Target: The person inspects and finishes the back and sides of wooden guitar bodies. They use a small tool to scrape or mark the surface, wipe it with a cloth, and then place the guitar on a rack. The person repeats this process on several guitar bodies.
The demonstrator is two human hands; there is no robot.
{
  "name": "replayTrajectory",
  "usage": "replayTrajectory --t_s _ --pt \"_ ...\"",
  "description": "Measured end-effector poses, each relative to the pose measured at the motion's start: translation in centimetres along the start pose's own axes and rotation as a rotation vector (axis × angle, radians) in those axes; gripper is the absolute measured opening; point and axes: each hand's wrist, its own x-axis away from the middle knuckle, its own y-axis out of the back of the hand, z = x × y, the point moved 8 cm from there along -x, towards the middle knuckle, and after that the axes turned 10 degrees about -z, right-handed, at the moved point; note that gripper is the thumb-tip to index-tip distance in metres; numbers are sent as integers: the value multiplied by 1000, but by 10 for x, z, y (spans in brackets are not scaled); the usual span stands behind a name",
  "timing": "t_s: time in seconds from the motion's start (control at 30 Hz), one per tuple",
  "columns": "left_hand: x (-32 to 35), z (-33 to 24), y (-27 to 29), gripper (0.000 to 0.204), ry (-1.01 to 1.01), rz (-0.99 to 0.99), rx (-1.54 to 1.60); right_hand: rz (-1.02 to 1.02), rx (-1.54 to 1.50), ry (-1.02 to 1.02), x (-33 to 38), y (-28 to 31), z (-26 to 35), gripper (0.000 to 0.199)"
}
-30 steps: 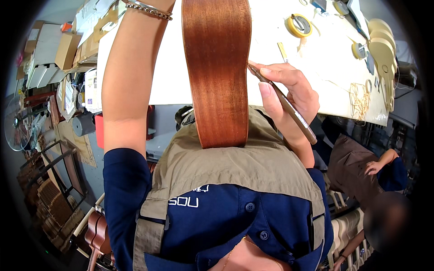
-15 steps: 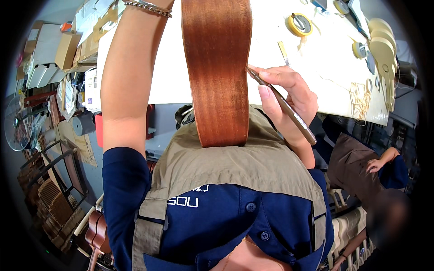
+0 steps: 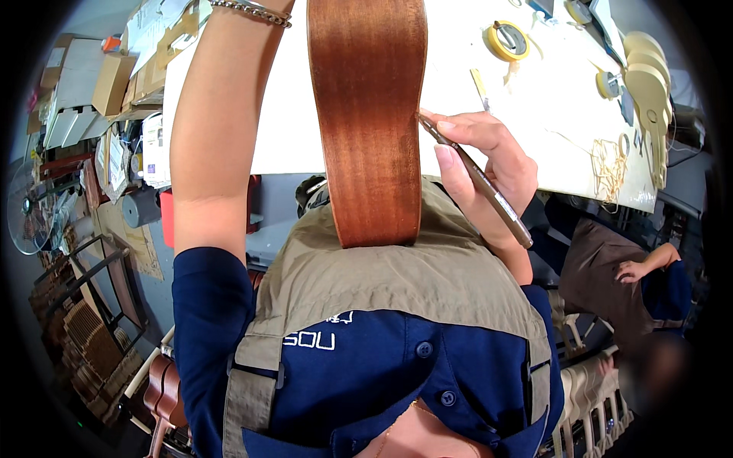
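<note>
A reddish-brown wooden ukulele body (image 3: 370,122) stands on edge before me, its curved side facing up and its lower end against my apron (image 3: 366,278). In my right hand (image 3: 492,160) is a brown marker pen (image 3: 485,187), pinched between thumb and fingers. The pen's tip meets the right edge of the wood at the waist, or comes very close to it. My left forearm (image 3: 217,130) stretches forward along the left side, with a chain bracelet (image 3: 256,11) at the wrist. The left hand itself lies beyond the top of the picture.
On the white table (image 3: 290,114) lie a yellow tape roll (image 3: 508,40), a small brush-like tool (image 3: 480,88), tangled rubber bands (image 3: 608,168) and pale neck-shaped pieces (image 3: 651,114). Cardboard boxes (image 3: 114,84) stand at left. At right is a co-worker in a brown apron (image 3: 599,267).
My right hand and the pen have hardly moved. The ukulele body has shifted very slightly. At right, the co-worker's arm and body have changed position.
</note>
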Motion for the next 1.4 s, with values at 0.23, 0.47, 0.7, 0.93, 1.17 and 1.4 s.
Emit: replayTrajectory --t_s 0.23,0.47,0.7,0.93,1.17,1.4 --pt "6 0 0 31 38 -101 -34 -1 -20 -31 -1 1 -3 17" --pt "1 6 0 30 41 -26 44 7 -19 -53 3 2 -6 16" --pt "2 7 2 30 75 -43 11 -8 -58 -28 1 2 -6 16" --pt "2 6 -1 30 46 -67 21 16 -47 -56 8 4 -10 17" --pt "4 5 -1 31 33 -75 -56 1 -48 -46 3 4 -7 17" --pt "1 6 -1 32 19 -57 -40 13 -28 -25 4 4 -7 17"
